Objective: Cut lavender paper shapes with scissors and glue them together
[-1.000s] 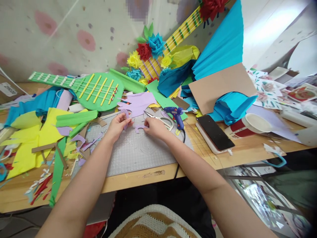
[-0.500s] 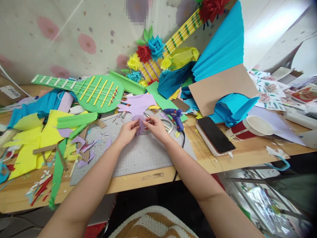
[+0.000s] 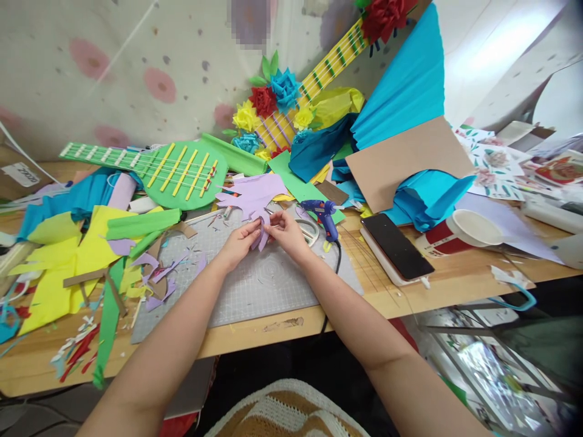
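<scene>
A small strip of purple crepe paper [image 3: 263, 238] is pinched between my two hands above the grey cutting mat [image 3: 268, 285]. My left hand [image 3: 240, 244] grips its left side with closed fingers. On its right side, my right hand [image 3: 289, 235] holds it between thumb and fingers. Just behind them lies a larger purple paper sheet [image 3: 259, 191] with cut edges. Scissors [image 3: 310, 232] rest partly hidden behind my right hand. To their right a blue glue gun [image 3: 322, 213] lies with its black cord running over the table edge.
Left on the wooden table are a green paper lute [image 3: 184, 170], yellow paper [image 3: 54, 267] and purple scraps [image 3: 159, 285]. A phone [image 3: 397, 247], a paper cup [image 3: 460, 233] and brown cardboard [image 3: 405, 158] are on the right. A flower-decorated yellow instrument [image 3: 334, 67] leans behind.
The purple piece between my fingers has changed shape, now hanging straighter with its lower end showing more. My hands have barely moved, and the view has shifted slightly.
</scene>
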### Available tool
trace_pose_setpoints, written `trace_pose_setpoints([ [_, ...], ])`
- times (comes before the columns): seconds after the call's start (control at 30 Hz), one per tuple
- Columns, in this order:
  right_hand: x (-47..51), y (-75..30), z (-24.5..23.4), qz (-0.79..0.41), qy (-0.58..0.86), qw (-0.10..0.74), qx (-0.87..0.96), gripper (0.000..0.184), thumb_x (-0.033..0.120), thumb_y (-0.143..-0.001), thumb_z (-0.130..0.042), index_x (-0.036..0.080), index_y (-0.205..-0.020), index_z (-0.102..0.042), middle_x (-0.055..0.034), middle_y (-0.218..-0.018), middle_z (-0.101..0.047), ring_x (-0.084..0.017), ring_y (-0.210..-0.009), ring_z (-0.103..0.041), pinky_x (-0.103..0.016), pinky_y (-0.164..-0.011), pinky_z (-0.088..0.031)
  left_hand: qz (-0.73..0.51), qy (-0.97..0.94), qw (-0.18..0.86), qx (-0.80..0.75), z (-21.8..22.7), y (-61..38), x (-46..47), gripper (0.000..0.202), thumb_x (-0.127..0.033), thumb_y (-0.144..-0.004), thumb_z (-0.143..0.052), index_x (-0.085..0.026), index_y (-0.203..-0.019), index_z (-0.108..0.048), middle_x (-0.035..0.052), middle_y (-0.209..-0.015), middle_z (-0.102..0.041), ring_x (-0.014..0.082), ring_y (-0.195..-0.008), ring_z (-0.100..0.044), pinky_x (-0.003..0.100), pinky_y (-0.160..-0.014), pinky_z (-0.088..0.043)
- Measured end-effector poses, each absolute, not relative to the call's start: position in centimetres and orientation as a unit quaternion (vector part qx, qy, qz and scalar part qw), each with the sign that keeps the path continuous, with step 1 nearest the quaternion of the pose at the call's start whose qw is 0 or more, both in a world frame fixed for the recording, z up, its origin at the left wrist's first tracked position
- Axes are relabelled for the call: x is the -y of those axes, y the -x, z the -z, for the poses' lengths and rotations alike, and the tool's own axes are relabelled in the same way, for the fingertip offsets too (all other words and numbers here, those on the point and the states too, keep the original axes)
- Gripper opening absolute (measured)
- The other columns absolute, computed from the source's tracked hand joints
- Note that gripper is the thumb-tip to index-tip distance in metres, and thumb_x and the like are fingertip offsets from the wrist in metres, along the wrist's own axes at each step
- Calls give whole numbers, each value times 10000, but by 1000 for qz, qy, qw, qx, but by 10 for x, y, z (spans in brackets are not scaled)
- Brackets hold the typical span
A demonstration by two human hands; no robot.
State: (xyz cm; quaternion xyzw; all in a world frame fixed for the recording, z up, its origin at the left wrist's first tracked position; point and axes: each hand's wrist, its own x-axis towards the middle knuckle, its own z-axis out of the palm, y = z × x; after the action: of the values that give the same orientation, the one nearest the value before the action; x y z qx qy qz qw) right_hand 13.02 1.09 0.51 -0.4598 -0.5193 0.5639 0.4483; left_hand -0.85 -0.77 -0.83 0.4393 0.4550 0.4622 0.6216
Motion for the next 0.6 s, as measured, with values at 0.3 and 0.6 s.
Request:
trace_pose_setpoints([
  [0.3, -11, -134, -6, -527, 440, 410, 601, 161, 290, -702, -575, 183, -806, -514, 18, -736, -578, -88, -642, -533, -220, -589, -448, -509, -365, 647, -435, -5, 8, 11, 218, -215, -613, -672, -138, -817, -683, 75, -951, -688, 203, -956, -611, 341, -900, -447],
  [0.6, -9, -139, -7, -363, 462, 355, 727, 229, 242, -791, -469, 165, -960, -603, -36, -924, -633, -130, -816, -558, -277, -759, -425, -508, -388, 596, -485, -10, 19, 10, 380, -277, -542, -770, -120, -867, -652, 62, -833, -694, 187, -762, -657, 360, -774, -521],
])
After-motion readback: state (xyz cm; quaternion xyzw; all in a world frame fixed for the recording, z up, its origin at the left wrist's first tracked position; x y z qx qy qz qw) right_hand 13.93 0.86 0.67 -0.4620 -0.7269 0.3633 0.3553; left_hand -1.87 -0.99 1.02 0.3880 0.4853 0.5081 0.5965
